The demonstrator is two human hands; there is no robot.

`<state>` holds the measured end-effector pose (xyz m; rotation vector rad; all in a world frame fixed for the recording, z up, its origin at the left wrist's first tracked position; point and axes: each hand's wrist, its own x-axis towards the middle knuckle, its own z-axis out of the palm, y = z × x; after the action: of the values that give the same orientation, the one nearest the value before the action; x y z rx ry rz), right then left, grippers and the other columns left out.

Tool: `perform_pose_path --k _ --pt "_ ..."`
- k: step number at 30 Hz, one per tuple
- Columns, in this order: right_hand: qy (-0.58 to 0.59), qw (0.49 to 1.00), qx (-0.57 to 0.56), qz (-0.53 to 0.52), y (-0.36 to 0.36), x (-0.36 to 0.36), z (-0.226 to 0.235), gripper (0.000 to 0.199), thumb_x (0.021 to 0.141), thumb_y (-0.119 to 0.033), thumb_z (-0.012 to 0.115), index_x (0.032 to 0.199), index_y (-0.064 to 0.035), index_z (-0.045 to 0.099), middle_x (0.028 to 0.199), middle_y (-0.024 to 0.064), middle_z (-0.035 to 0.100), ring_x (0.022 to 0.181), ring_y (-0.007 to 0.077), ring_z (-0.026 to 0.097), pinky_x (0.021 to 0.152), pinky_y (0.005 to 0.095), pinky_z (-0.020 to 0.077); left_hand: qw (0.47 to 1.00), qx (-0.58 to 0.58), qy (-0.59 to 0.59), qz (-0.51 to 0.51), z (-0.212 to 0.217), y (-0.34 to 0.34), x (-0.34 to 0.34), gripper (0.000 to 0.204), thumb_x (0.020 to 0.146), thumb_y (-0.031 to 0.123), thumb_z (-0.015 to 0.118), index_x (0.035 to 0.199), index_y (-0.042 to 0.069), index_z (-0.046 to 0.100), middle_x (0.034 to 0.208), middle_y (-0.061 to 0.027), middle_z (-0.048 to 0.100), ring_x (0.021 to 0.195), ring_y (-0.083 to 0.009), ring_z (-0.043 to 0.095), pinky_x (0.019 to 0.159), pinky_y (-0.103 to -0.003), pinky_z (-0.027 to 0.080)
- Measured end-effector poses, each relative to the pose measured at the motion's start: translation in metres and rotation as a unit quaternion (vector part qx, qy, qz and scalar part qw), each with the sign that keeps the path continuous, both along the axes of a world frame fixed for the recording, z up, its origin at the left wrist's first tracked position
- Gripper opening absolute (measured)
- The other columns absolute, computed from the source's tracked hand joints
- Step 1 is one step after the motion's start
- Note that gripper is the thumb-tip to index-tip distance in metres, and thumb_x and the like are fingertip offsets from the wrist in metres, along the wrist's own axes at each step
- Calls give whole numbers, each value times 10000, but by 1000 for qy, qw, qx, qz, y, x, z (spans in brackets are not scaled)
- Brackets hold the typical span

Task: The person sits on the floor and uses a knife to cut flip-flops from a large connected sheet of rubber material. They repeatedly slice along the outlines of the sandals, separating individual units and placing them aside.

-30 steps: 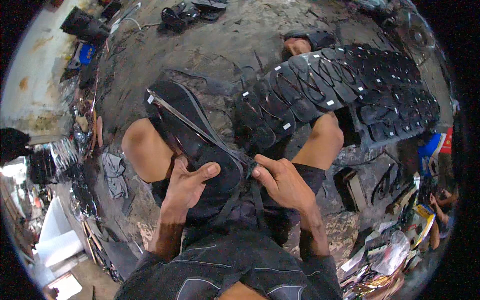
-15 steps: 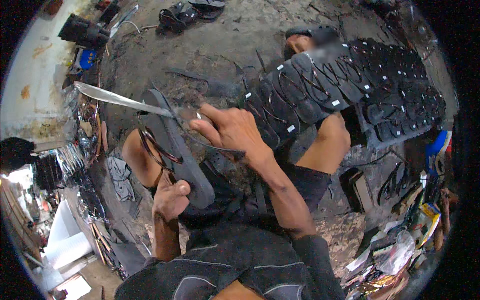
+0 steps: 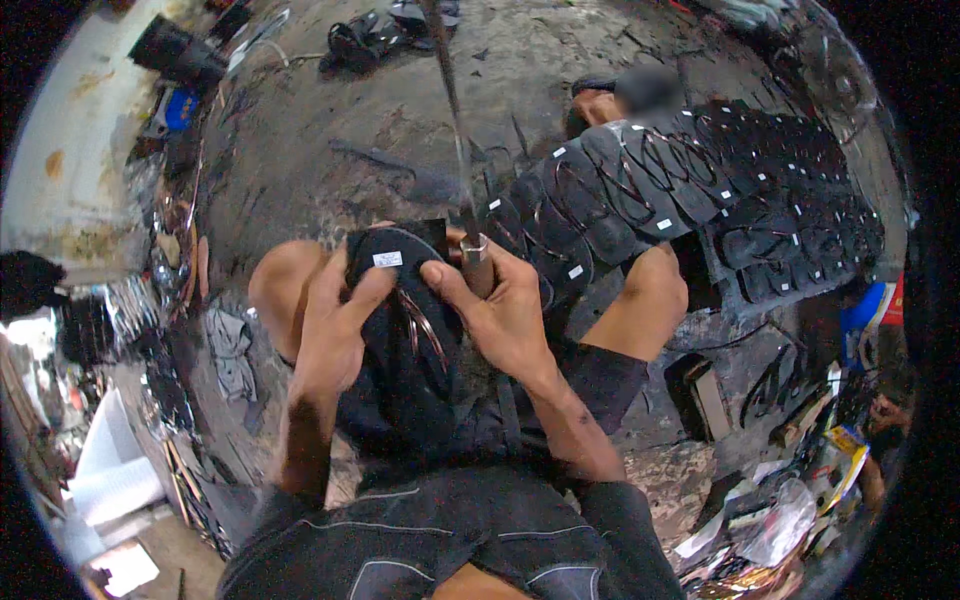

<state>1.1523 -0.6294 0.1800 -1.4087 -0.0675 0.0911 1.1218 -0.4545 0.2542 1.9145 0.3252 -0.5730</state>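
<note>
A black flip-flop (image 3: pixel 410 240) with shiny brown-black straps lies across my lap, its far end raised between my hands. A white label sticks to its top near that end. My left hand (image 3: pixel 335 320) grips the flip-flop's left edge, thumb on top beside the label. On the other edge, my right hand (image 3: pixel 510 310) presses its thumb to the sole. That same hand also keeps hold of a knife (image 3: pixel 478 268), its handle in the palm and its long thin blade pointing away from me. The fingers under the sole are hidden.
Rows of black flip-flops (image 3: pixel 640 180) with white labels cover the floor to the right. More dark footwear (image 3: pixel 365 42) lies at the far side. Scraps and clear plastic (image 3: pixel 780 520) are heaped at the near right. A grey cloth (image 3: pixel 230 350) lies left of my knee.
The flip-flop has turned and now shows its labelled top. My right hand has swung the knife from pointing left to pointing away and now touches the sole. My left hand has moved farther up.
</note>
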Motion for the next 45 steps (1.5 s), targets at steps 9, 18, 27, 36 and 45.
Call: perform_pose_path --k 9,18,27,36,45 --pt "86 951 -231 188 -95 -195 2 182 980 -164 544 1109 -55 614 703 187 586 562 321 594 549 391 476 914 -295 44 274 20 13 -46 225 1008 219 629 1164 57 642 1007 5 702 864 -86 681 740 -255 568" --pt "56 947 -265 176 -78 -153 -19 171 975 -215 610 1011 -52 576 729 232 604 647 455 603 569 465 471 972 -176 44 148 10 25 -47 313 974 270 686 1198 62 619 1057 5 669 1028 -104 602 941 -294 463" --pt "-51 896 -278 341 -24 26 17 372 1042 -379 475 1016 -27 595 797 285 644 785 516 610 706 584 481 984 -148 95 -13 18 23 -12 470 943 314 728 1270 21 561 1112 -19 641 1044 -125 593 963 -289 459" --pt "98 979 -165 -62 -79 21 19 339 1089 -287 398 1068 -36 625 768 3 562 617 98 483 550 274 398 859 -408 -189 245 14 16 -7 280 943 44 658 1217 37 601 1135 -50 682 1007 -212 682 928 -397 573" --pt "51 963 -261 47 -88 -203 -14 248 987 -285 551 1039 -52 620 747 146 620 617 310 619 568 378 486 743 -522 -4 418 2 -54 -33 182 897 78 755 1062 80 680 1087 -33 720 1011 -160 698 951 -387 583"
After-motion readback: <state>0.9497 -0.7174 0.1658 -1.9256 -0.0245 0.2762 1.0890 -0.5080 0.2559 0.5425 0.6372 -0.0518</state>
